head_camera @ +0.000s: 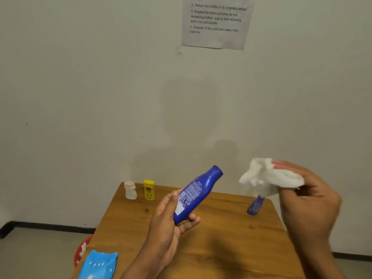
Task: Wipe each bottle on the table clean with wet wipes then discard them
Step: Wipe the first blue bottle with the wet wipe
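At centre frame the left hand (167, 222) grips the base of a blue lotion bottle (196, 193), cap tilted toward the upper right, fingers curled round it; its white label print is too small to read. The right hand (310, 200) pinches a crumpled white wet wipe (267, 179), apart from the bottle. On the wooden table (221, 238) stand a white bottle (130, 190), a yellow bottle (149, 190) and a purple bottle (255, 206). A blue wipes pack (98, 265) lies lower left. The wall notice (216, 23) reads "Dispose of the used wet wipe in the trash bin".
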`<action>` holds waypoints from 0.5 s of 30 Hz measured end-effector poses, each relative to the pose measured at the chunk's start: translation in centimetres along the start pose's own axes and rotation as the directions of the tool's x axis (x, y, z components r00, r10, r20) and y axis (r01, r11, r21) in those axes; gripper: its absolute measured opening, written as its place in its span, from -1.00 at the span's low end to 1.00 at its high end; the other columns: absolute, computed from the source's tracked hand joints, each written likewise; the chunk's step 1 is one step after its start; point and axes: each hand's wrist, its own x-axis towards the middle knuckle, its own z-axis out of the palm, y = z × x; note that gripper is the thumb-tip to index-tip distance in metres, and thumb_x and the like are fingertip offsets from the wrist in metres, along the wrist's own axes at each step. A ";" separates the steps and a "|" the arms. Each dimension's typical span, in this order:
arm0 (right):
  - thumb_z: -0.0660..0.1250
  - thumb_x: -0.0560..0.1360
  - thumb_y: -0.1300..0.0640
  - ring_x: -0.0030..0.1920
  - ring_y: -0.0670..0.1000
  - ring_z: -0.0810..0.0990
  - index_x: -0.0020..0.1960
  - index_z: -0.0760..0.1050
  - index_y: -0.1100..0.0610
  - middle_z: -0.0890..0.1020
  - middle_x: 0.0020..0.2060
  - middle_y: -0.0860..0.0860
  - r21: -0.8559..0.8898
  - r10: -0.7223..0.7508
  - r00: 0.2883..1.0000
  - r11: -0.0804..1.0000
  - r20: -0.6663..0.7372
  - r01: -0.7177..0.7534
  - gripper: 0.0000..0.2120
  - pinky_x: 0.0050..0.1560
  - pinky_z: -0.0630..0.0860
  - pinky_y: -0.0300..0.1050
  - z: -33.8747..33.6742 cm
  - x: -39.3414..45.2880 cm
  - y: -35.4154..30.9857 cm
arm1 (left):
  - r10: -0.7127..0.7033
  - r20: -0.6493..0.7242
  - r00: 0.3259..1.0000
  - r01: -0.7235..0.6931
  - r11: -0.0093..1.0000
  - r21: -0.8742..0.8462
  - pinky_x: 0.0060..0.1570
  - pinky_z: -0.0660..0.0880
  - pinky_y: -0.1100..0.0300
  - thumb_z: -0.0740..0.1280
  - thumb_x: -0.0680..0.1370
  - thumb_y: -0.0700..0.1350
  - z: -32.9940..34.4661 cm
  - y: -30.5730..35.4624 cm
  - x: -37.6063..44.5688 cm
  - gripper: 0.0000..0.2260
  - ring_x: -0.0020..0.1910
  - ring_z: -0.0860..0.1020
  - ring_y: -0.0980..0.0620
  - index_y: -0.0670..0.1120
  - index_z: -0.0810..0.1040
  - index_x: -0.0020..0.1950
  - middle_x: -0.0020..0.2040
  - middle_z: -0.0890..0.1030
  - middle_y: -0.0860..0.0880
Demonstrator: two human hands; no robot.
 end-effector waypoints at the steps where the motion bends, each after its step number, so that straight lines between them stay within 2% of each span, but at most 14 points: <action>1: 0.43 0.47 0.15 -0.05 -0.08 0.70 0.04 0.67 -0.09 0.72 -0.03 -0.11 0.040 0.030 0.999 0.999 -0.043 -0.029 -0.80 -0.11 0.63 -0.29 -0.8 0.9 0.0 | -0.008 0.000 1.000 0.008 1.000 0.005 -0.23 0.67 -0.01 0.38 0.45 0.09 -0.1 -0.1 0.1 -0.61 -0.23 0.68 -0.11 -0.03 0.58 0.22 -0.07 0.71 -0.17; 4: 0.46 0.49 0.03 0.00 -0.07 0.69 0.11 0.65 -0.10 0.71 0.01 -0.12 0.008 0.035 0.998 0.999 -0.047 -0.034 -0.80 -0.09 0.64 -0.28 -1.7 1.5 -0.5 | -0.034 0.019 0.999 0.034 0.999 0.010 -0.23 0.68 -0.02 0.36 0.44 0.10 0.2 -0.1 0.1 -0.59 -0.23 0.69 -0.12 -0.05 0.58 0.23 -0.09 0.72 -0.17; 7: 0.44 0.47 0.14 -0.04 -0.06 0.68 0.11 0.63 0.01 0.69 0.00 -0.11 -0.034 -0.033 0.995 0.999 0.094 0.037 -0.78 -0.13 0.60 -0.32 0.4 -0.5 -1.2 | -0.045 0.034 0.998 0.044 0.999 0.015 -0.25 0.68 -0.01 0.34 0.46 0.09 0.8 -0.3 0.1 -0.60 -0.23 0.69 -0.14 -0.06 0.59 0.23 -0.07 0.72 -0.18; 10: 0.41 0.35 0.37 -0.05 -0.03 0.64 0.00 0.65 0.15 0.68 -0.06 -0.01 -0.178 -0.192 0.922 0.949 0.336 0.262 -0.74 -0.03 0.53 -0.35 3.0 -2.8 -1.3 | -0.051 0.063 0.997 0.049 0.998 0.033 -0.29 0.66 0.02 0.28 0.57 0.05 1.6 -0.6 -0.1 -0.67 -0.31 0.66 -0.11 -0.10 0.60 0.23 -0.08 0.72 -0.23; 12: 0.48 0.24 0.49 -0.06 0.04 0.63 -0.05 0.67 0.22 0.69 -0.08 0.07 -0.319 -0.168 0.883 0.889 0.438 0.328 -0.67 -0.01 0.51 -0.35 4.1 -3.8 -0.9 | -0.059 0.061 0.996 0.059 0.998 0.007 -0.30 0.66 0.03 0.22 0.65 -0.01 2.1 -0.7 -0.1 -0.72 -0.33 0.65 -0.11 -0.13 0.60 0.22 -0.08 0.72 -0.26; 14: 0.53 0.22 0.45 -0.07 0.08 0.65 -0.05 0.67 0.23 0.68 -0.08 0.09 -0.352 -0.134 0.850 0.869 0.510 0.348 -0.67 -0.06 0.58 -0.26 5.0 -5.4 -1.1 | -0.075 0.035 0.997 0.076 0.996 -0.042 -0.27 0.67 0.00 0.20 0.67 -0.06 2.2 -0.8 0.0 -0.74 -0.21 0.71 -0.13 -0.15 0.61 0.20 -0.02 0.73 -0.23; 15: 0.51 0.31 0.36 -0.06 0.06 0.65 -0.03 0.67 0.23 0.68 -0.07 0.08 -0.313 -0.177 0.823 0.865 0.541 0.392 -0.77 -0.06 0.61 -0.23 5.4 -6.6 -1.4 | -0.078 0.025 0.997 0.079 0.995 -0.060 -0.25 0.67 0.01 0.18 0.69 -0.09 2.0 -1.0 0.1 -0.75 -0.15 0.73 -0.11 -0.15 0.61 0.19 -0.01 0.74 -0.20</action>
